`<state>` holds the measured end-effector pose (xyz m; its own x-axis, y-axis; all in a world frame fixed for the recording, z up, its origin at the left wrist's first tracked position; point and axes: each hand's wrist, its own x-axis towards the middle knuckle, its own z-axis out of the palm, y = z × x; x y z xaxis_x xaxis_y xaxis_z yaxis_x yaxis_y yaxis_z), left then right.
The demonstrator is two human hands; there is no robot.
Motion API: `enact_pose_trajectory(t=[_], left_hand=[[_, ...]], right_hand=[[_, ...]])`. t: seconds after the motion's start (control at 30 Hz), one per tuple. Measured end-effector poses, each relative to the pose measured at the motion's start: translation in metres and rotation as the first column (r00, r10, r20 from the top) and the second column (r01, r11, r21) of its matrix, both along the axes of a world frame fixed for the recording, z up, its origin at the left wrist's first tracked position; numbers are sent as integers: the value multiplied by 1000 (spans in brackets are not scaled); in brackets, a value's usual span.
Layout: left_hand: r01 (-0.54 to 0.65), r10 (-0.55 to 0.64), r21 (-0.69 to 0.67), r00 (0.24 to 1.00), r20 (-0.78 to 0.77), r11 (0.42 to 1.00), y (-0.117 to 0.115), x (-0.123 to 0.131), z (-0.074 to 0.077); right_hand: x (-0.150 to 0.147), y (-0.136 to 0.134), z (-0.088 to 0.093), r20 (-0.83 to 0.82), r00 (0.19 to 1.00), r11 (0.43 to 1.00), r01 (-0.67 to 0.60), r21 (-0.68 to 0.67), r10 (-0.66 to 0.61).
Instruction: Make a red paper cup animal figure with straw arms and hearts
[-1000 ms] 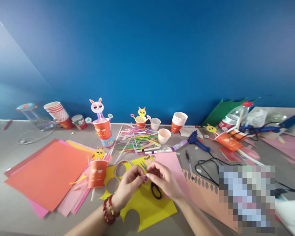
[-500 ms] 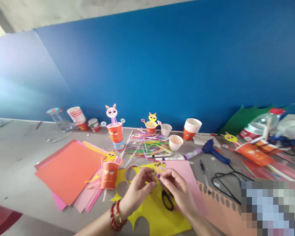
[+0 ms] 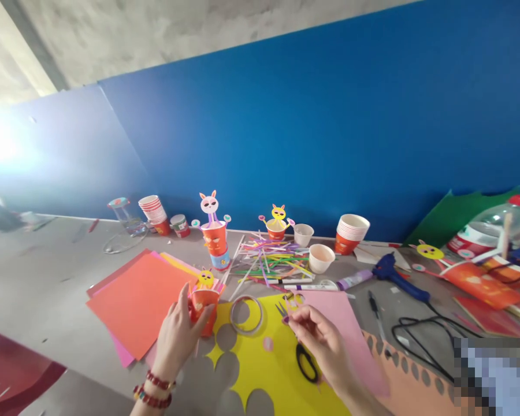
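Observation:
My left hand (image 3: pixel 179 329) is around an orange paper cup (image 3: pixel 207 306), with its fingers at the left side and its thumb at the right. A yellow paper animal head (image 3: pixel 205 279) rises from that cup's rim. Over the yellow sheet, my right hand (image 3: pixel 318 335) has its fingertips pinched together on a small purplish paper piece (image 3: pixel 285 319), mostly hidden by the fingers. Black-handled scissors (image 3: pixel 307 364) lie beneath the right hand, blades pointing away. A roll of tape (image 3: pixel 247 315) lies between the two hands on the cut-out yellow sheet (image 3: pixel 277 381).
Behind lie many coloured paper strips (image 3: pixel 273 260), beside small white cups (image 3: pixel 321 257) and a stack of cups (image 3: pixel 351 233). A blue glue gun (image 3: pixel 401 278) with a black cord is at right. Orange sheets (image 3: pixel 143 300) lie left. Finished cup figures (image 3: pixel 214 237) stand at the back.
My left hand has moved left from near my right hand and taken hold of the orange cup. The right hand stays over the yellow sheet. The view has shifted slightly left.

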<state>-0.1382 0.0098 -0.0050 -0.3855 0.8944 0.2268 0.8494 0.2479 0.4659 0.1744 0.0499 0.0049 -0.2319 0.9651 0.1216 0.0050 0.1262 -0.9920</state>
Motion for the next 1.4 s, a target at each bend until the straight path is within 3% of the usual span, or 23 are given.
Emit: enact_pose_trajectory(t=[0.13, 0.27, 0.37, 0.43, 0.6, 0.73, 0.83, 0.93, 1.07, 1.4], left_hand=[[-21, 20, 5, 993, 119, 1000, -10, 4, -2], [-68, -23, 238, 934, 358, 969, -28, 18, 0], [-73, -207, 385, 743, 637, 920, -36, 38, 4], [-6, -324, 409, 600, 731, 913, -35, 53, 9], [262, -447, 371, 367, 816, 891, -12, 80, 30], [401, -471, 362, 217, 855, 841, 7, 102, 40], [437, -463, 343, 203, 863, 831, 13, 118, 40], [394, -423, 316, 224, 878, 863, 14, 130, 34], [358, -395, 300, 230, 889, 884, 12, 136, 28], [483, -379, 248, 195, 904, 840, 12, 128, 25]], right_hand=[[1, 1, -5, 11, 1000, 1000, -1, 3, 1], [1, 2, -5, -15, 999, 999, -40, 6, 40], [1, 0, 1, -98, 992, 996, -79, 42, 83], [2, -2, 10, -158, 981, 992, -105, 65, 114], [8, -9, 35, -254, 958, 991, -122, 55, 132], [16, -6, 37, -276, 959, 997, -44, 57, 58], [23, -1, 27, -297, 954, 994, 67, 86, -38], [26, 2, 23, -302, 950, 988, 120, 101, -85], [25, 3, 29, -293, 954, 991, 94, 93, -63], [25, 6, 22, -272, 962, 999, 33, 39, -21]])
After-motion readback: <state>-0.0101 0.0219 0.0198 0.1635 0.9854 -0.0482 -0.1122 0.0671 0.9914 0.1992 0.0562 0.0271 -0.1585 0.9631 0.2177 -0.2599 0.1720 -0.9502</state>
